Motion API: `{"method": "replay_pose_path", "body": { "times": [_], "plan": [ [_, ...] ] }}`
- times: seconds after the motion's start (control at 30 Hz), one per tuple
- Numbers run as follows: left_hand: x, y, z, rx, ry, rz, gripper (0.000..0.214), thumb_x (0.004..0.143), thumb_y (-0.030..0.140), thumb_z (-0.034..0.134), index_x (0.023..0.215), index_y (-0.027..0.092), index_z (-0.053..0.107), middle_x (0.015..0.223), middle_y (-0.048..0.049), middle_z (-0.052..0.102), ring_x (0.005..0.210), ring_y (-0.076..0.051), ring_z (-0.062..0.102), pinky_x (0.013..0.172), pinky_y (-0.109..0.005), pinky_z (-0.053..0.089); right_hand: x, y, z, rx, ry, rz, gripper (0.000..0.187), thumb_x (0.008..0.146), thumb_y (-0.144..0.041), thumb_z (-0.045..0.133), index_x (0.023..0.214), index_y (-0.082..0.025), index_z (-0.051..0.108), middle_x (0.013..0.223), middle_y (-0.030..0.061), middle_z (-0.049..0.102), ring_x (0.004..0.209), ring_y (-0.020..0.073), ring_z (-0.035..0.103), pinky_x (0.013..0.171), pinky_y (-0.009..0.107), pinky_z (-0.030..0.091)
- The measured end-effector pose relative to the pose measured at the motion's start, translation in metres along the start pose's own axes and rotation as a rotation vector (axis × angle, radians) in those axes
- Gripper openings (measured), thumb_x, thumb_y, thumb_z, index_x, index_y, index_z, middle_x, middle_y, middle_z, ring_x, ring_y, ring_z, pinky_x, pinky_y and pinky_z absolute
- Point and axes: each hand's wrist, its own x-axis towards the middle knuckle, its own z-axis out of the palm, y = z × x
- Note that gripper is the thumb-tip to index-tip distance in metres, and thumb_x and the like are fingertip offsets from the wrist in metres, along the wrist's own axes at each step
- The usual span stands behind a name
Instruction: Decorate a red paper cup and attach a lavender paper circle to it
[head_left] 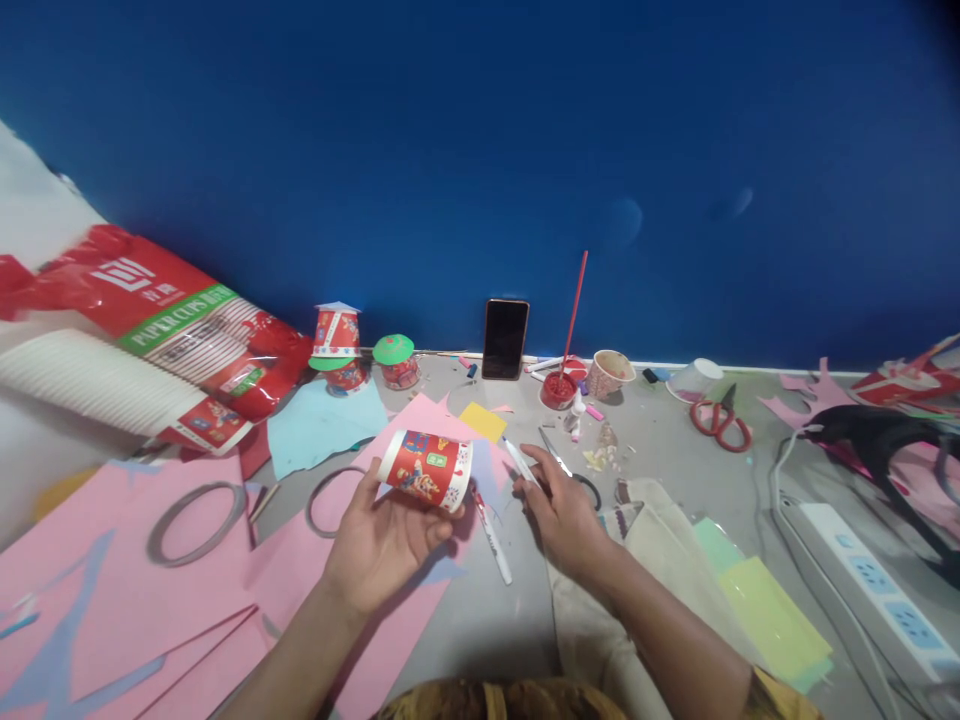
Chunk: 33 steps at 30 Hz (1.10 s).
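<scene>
My left hand point(390, 545) is closed around a red and white printed paper cup point(427, 468), which lies on its side across the fingers above the table. Between the fingers of my right hand point(559, 505) is a slim white marker point(519, 462), its tip pointing up and left, apart from the cup. A second white marker point(493, 535) with red print rests on the table between my hands. Just beyond my right hand lie dark-handled scissors point(574, 470), partly hidden by it. Pink paper sheets point(405, 610) spread beneath my left hand.
At the left are a red cup bag point(217, 330) and stacked white cups point(105, 385). A phone point(505, 340) leans on the blue wall, near decorated cups point(336, 332). Red-handled scissors point(720, 425), a power strip point(874, 580) and a beige cloth point(675, 590) lie at the right.
</scene>
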Motion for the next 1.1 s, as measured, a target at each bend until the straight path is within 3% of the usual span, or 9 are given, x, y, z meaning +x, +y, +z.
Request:
{"method": "replay_pose_path", "body": {
  "times": [0.17,0.37,0.5,0.6,0.7,0.83,0.97,1.1],
  "plan": [
    [-0.002,-0.001,0.001,-0.012,0.037,0.007,0.045,0.089,0.046,0.089,0.123,0.018,0.08,0.118,-0.0128,0.088,0.098,-0.033,0.085,0.073,-0.039,0.068,0.001,0.003,0.004,0.091,0.016,-0.008,0.046,0.103,-0.033,0.048,0.146,-0.021,0.06,0.101,0.007,0.082,0.081,0.0219,0.075,0.083,0.037,0.059],
    [-0.008,-0.001,-0.003,-0.02,0.121,-0.054,0.039,0.093,0.049,0.082,0.118,0.019,0.08,0.117,-0.0118,0.087,0.104,-0.036,0.083,0.078,-0.046,0.068,0.0,0.003,0.003,0.144,0.035,-0.035,0.042,0.104,-0.033,0.049,0.142,-0.022,0.063,0.098,0.0058,0.082,0.077,0.0202,0.074,0.08,0.036,0.057],
    [-0.006,-0.004,-0.005,0.036,0.036,-0.137,0.045,0.094,0.052,0.082,0.116,0.013,0.079,0.101,-0.0141,0.086,0.078,-0.031,0.082,0.064,-0.04,0.066,0.0,0.003,0.001,0.19,0.073,-0.092,0.028,0.102,-0.034,0.055,0.122,-0.023,0.071,0.1,0.0055,0.078,0.086,0.0211,0.071,0.083,0.035,0.055],
    [-0.003,-0.01,-0.005,0.041,-0.031,-0.237,0.05,0.095,0.055,0.08,0.117,0.011,0.079,0.096,-0.0148,0.085,0.068,-0.027,0.078,0.052,-0.033,0.061,-0.002,0.004,-0.002,0.372,0.044,-0.06,0.023,0.094,-0.031,0.065,0.114,-0.024,0.074,0.091,0.0012,0.069,0.081,0.0182,0.064,0.073,0.029,0.053],
    [0.0,-0.016,-0.006,0.018,-0.036,-0.35,0.051,0.099,0.057,0.075,0.12,0.011,0.078,0.1,-0.015,0.086,0.077,-0.029,0.082,0.054,-0.032,0.061,-0.005,0.002,-0.007,0.589,-0.077,-0.052,0.047,0.082,-0.026,0.075,0.129,-0.026,0.073,0.099,0.0002,0.066,0.078,0.0145,0.061,0.067,0.024,0.051],
    [0.002,-0.024,-0.01,0.047,-0.085,-0.526,0.062,0.098,0.064,0.073,0.124,0.008,0.078,0.109,-0.0203,0.087,0.089,-0.035,0.085,0.056,-0.03,0.061,-0.012,-0.008,-0.013,0.75,-0.356,-0.074,0.088,0.072,-0.027,0.093,0.154,-0.032,0.06,0.148,0.0077,0.064,0.106,0.018,0.069,0.084,0.026,0.059],
    [0.006,-0.032,-0.014,0.061,-0.172,-0.614,0.066,0.102,0.067,0.063,0.12,0.005,0.079,0.107,-0.024,0.087,0.079,-0.03,0.085,0.052,-0.025,0.058,-0.016,-0.013,-0.011,0.789,-0.523,-0.039,0.113,0.06,-0.033,0.108,0.159,-0.038,0.055,0.169,0.0091,0.05,0.137,0.028,0.063,0.11,0.04,0.058],
    [0.008,-0.038,-0.018,0.114,-0.277,-0.705,0.073,0.103,0.073,0.053,0.122,0.007,0.078,0.104,-0.0253,0.086,0.063,-0.025,0.082,0.036,-0.017,0.042,-0.017,-0.009,-0.008,0.799,-0.573,-0.023,0.129,0.049,-0.04,0.113,0.163,-0.038,0.052,0.171,0.0102,0.047,0.146,0.033,0.059,0.118,0.047,0.055]
  ]
}}
